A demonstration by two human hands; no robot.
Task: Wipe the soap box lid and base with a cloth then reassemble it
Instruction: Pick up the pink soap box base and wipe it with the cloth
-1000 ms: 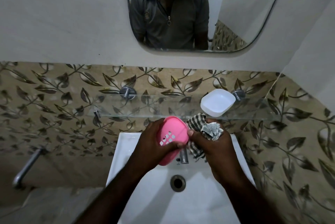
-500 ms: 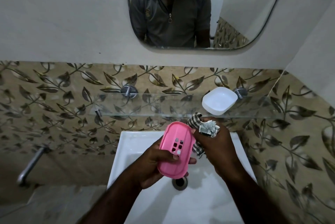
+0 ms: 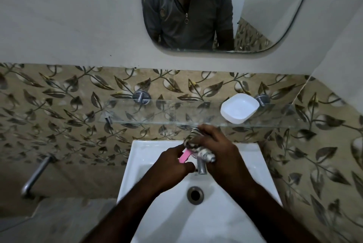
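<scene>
Left hand (image 3: 172, 166) pinches the pink half (image 3: 184, 156) edge-on for wiping; right hand (image 3: 222, 150) curls its fingers round the cloth (image 3: 205, 155) against it (white half (image 3: 239, 108) parked on shelf (image 3: 157, 111)).

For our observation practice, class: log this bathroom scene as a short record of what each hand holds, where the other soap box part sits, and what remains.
left hand: grips the pink soap box part, edge-on over the sink
right hand: holds the checked cloth, bunched against that part's upper end
white soap box part: hollow side up on the glass shelf, untouched
remaining: the two parts are apart; reassembly not yet done
</scene>
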